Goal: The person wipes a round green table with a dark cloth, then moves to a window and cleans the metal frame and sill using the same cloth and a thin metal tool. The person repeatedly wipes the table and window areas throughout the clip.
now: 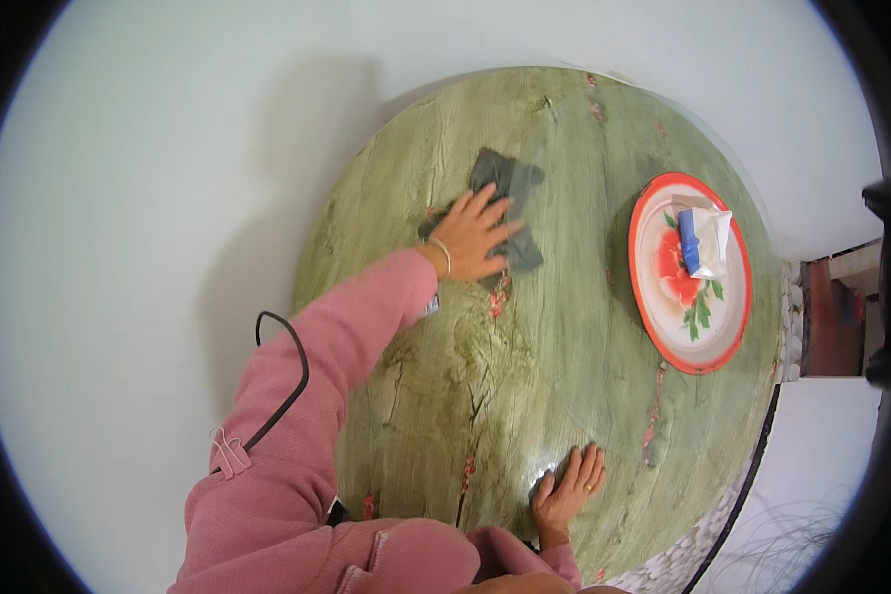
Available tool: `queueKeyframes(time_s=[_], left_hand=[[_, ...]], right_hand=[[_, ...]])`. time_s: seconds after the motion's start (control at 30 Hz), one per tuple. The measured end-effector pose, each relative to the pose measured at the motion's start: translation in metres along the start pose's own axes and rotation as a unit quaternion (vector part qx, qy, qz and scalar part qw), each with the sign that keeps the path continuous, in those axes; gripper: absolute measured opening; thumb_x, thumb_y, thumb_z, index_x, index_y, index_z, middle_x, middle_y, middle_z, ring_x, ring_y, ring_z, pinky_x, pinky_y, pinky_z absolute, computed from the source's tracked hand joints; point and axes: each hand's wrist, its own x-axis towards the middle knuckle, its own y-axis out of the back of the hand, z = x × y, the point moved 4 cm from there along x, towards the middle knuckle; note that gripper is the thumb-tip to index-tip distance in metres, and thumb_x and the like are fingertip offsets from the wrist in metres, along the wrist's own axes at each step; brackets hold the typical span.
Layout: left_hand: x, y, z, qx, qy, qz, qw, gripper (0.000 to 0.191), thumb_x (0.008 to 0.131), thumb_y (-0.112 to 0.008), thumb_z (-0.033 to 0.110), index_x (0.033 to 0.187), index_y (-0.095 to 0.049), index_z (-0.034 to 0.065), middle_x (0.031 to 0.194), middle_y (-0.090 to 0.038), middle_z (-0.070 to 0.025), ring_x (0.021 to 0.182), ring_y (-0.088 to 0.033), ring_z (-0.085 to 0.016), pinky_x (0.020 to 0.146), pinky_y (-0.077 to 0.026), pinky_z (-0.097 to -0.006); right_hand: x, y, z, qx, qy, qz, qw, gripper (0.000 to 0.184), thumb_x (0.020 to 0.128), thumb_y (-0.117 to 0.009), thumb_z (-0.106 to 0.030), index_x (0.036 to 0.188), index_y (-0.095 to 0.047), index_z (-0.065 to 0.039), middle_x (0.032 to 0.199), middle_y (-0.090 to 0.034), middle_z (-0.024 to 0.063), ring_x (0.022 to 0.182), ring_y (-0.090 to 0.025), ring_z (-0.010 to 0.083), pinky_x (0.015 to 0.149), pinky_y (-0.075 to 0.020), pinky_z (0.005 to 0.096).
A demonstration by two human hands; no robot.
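My left hand [477, 232], with a bracelet at its wrist, lies palm down with spread, slightly blurred fingers on a crumpled dark cloth [494, 167]. It holds the cloth against the round green wood-patterned table [423, 393]. The cloth's right part looks paler, where a clear glass disc [564, 334] overlaps the tabletop; whether it is under the glass I cannot tell. Near the table's lower edge my right hand [564, 497], wearing a ring, rests on the tabletop with nothing in it.
A red-rimmed enamel tray [638, 312] with a flower pattern stands at the right, holding a blue and white soft pack [702, 241]. A small printed item [431, 306] shows beside my left sleeve. A black cable [301, 371] is clipped to that sleeve. Pale stones edge the lower right.
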Motion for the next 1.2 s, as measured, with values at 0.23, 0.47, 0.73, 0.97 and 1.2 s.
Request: queueKeyframes(time_s=[0.23, 0.47, 0.73, 0.97, 1.2], left_hand=[[0.141, -0.011, -0.115, 0.062, 0.050, -0.051, 0.996, 0.070, 0.098, -0.044, 0.058, 0.155, -0.037, 0.0168, 0.162, -0.028, -0.0146, 0.151, -0.016, -0.041, 0.122, -0.019, -0.0499], [0.161, -0.016, -0.190, 0.067, 0.113, -0.059, 0.990, 0.076, 0.098, -0.030, 0.070, 0.159, -0.027, 0.0253, 0.166, -0.021, -0.0132, 0.151, -0.017, -0.041, 0.124, -0.016, -0.0486], [0.085, -0.002, -0.222, 0.059, 0.170, -0.048, 0.982, 0.071, 0.100, -0.041, 0.058, 0.157, -0.033, 0.0171, 0.162, -0.026, -0.0215, 0.148, -0.021, -0.047, 0.121, -0.021, -0.0493], [-0.065, 0.012, -0.192, 0.063, 0.208, -0.020, 0.976, 0.068, 0.099, -0.049, 0.050, 0.156, -0.035, 0.0166, 0.160, -0.028, -0.0225, 0.146, -0.023, -0.047, 0.121, -0.021, -0.0503], [-0.273, 0.020, -0.007, 0.044, 0.275, 0.008, 0.960, 0.077, 0.083, -0.069, 0.037, 0.152, -0.043, 0.0177, 0.163, -0.023, -0.0197, 0.147, -0.021, -0.050, 0.120, -0.021, -0.0553]], right_hand=[[-0.002, -0.003, 0.004, -0.017, 0.012, -0.002, 1.000, 0.061, 0.096, -0.045, -0.036, 0.142, -0.045, 0.004, 0.155, -0.035, 0.0285, 0.145, -0.027, 0.0483, 0.118, -0.0136, 0.0618], [-0.012, -0.010, 0.013, -0.020, -0.002, -0.011, 1.000, 0.063, 0.093, -0.046, -0.036, 0.143, -0.044, 0.001, 0.154, -0.035, 0.0274, 0.145, -0.028, 0.0487, 0.117, -0.0161, 0.0638], [-0.006, -0.006, 0.008, -0.022, -0.007, -0.014, 1.000, 0.062, 0.095, -0.045, -0.036, 0.144, -0.044, 0.001, 0.155, -0.035, 0.0265, 0.145, -0.029, 0.0477, 0.118, -0.0160, 0.0625], [0.002, 0.001, 0.002, -0.009, 0.004, -0.017, 1.000, 0.062, 0.094, -0.047, -0.034, 0.146, -0.042, 0.000, 0.156, -0.033, 0.0272, 0.147, -0.026, 0.0461, 0.119, -0.0118, 0.0604], [0.007, 0.006, -0.002, 0.026, 0.004, -0.022, 0.999, 0.068, 0.082, -0.063, -0.020, 0.142, -0.043, 0.004, 0.158, -0.031, 0.0263, 0.148, -0.021, 0.0453, 0.119, -0.0119, 0.0609]])
